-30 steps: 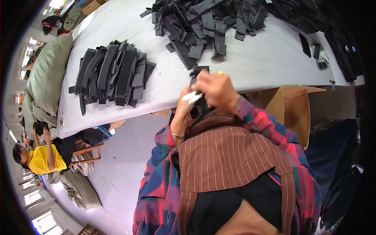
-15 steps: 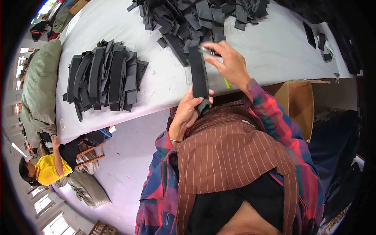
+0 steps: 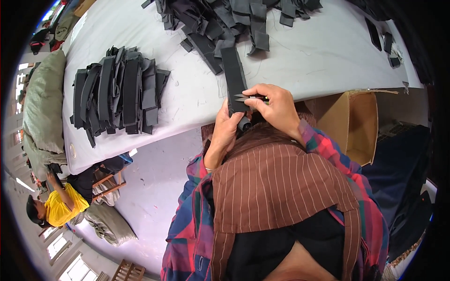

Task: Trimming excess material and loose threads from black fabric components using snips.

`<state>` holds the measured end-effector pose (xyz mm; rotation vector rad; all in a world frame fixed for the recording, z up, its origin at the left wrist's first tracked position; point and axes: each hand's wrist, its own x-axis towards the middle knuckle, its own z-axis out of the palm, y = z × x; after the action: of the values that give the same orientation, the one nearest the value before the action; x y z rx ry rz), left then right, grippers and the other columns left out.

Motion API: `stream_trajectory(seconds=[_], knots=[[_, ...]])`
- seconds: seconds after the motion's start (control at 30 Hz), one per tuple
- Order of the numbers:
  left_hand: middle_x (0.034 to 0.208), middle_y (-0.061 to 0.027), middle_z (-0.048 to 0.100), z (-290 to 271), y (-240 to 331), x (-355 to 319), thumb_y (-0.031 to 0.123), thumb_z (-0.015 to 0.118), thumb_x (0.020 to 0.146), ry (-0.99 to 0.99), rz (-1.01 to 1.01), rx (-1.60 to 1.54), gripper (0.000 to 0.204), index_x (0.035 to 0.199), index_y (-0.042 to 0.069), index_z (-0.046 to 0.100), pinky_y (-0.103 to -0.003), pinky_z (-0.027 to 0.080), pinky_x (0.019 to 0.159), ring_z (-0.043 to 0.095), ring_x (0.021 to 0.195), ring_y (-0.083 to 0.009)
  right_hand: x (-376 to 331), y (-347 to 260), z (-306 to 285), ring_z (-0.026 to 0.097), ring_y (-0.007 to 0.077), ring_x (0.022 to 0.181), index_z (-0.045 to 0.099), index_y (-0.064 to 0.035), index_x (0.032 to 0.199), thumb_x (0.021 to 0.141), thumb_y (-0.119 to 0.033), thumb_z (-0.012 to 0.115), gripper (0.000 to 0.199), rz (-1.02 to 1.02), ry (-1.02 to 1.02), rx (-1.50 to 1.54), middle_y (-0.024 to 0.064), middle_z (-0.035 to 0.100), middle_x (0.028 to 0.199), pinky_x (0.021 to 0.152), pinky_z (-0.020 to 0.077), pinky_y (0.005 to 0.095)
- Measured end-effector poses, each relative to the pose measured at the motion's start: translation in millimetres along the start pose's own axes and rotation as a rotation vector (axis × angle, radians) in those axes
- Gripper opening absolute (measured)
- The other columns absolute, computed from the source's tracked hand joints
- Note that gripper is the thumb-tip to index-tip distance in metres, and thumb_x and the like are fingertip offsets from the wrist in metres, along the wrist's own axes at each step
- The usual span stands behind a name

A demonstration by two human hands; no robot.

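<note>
My left hand (image 3: 224, 129) grips the near end of a dark fabric strip (image 3: 234, 70) at the table's front edge, its fingers wrapped round the cloth. The strip's far end stretches toward a loose heap of dark fabric strips (image 3: 206, 23). In my right hand (image 3: 274, 104) is a small pair of thread snips (image 3: 243, 98), held in a pinch with the pointed blades lying over the strip, close to my left fingers. Whether the blades touch the cloth I cannot tell.
Neat rows of dark strips (image 3: 110, 91) lie on the white table (image 3: 187, 100) at left. A cardboard box (image 3: 361, 124) is under the right edge. A dark phone-like slab (image 3: 373, 33) rests at far right. A person in a yellow shirt (image 3: 65, 206) sits at the far left.
My right hand has come nearer with the snips, from the strip's far part down to beside my left hand. The view has shifted slightly.
</note>
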<state>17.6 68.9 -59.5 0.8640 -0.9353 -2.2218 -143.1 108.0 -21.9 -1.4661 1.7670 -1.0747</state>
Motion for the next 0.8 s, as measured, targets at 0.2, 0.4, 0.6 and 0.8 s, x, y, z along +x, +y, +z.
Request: stream_trajectory(seconds=[0.2, 0.4, 0.6, 0.8], knots=[[0.092, -0.0065, 0.057, 4.3, 3.4, -3.9, 0.007, 0.05, 0.091, 0.01, -0.026, 0.021, 0.03, 0.121, 0.003, 0.044, -0.026, 0.047, 0.073, 0.054, 0.079, -0.0128, 11.3, -1.9, 3.1, 0.066, 0.0155, 0.073, 0.069, -0.0052, 0.096, 0.083, -0.014, 0.065, 0.016, 0.148, -0.028, -0.037, 0.0074, 0.07, 0.081, 0.064, 0.0485, 0.0271], [0.092, -0.0083, 0.057, 3.1, -1.1, -1.2, 0.009, 0.049, 0.093, -0.012, -0.011, 0.043, 0.025, 0.117, 0.004, 0.047, -0.027, 0.047, 0.07, 0.055, 0.078, -0.015, 14.4, -6.6, 8.6, 0.066, 0.0147, 0.072, 0.069, -0.0067, 0.092, 0.083, -0.015, 0.065, 0.013, 0.275, -0.068, 0.0, 0.0075, 0.069, 0.079, 0.064, 0.0486, 0.0283], [0.092, -0.007, 0.056, 2.9, -1.4, -4.5, 0.011, 0.051, 0.093, 0.034, -0.001, 0.051, 0.028, 0.12, 0.005, 0.047, -0.026, 0.047, 0.069, 0.054, 0.077, -0.0132, 15.3, 0.2, 2.8, 0.063, 0.0124, 0.075, 0.068, -0.0047, 0.091, 0.082, -0.013, 0.066, 0.012, 0.037, -0.008, -0.158, 0.0051, 0.068, 0.078, 0.067, 0.0483, 0.0261], [0.092, -0.0018, 0.058, 7.5, 17.4, -5.1, 0.007, 0.053, 0.089, 0.108, 0.019, 0.12, 0.028, 0.117, 0.001, 0.052, -0.023, 0.045, 0.076, 0.053, 0.085, -0.0087, 13.9, -11.3, -18.8, 0.063, 0.0152, 0.072, 0.068, -0.0067, 0.091, 0.078, -0.013, 0.071, 0.015, -0.043, 0.041, 0.187, 0.0056, 0.068, 0.08, 0.065, 0.048, 0.0275]])
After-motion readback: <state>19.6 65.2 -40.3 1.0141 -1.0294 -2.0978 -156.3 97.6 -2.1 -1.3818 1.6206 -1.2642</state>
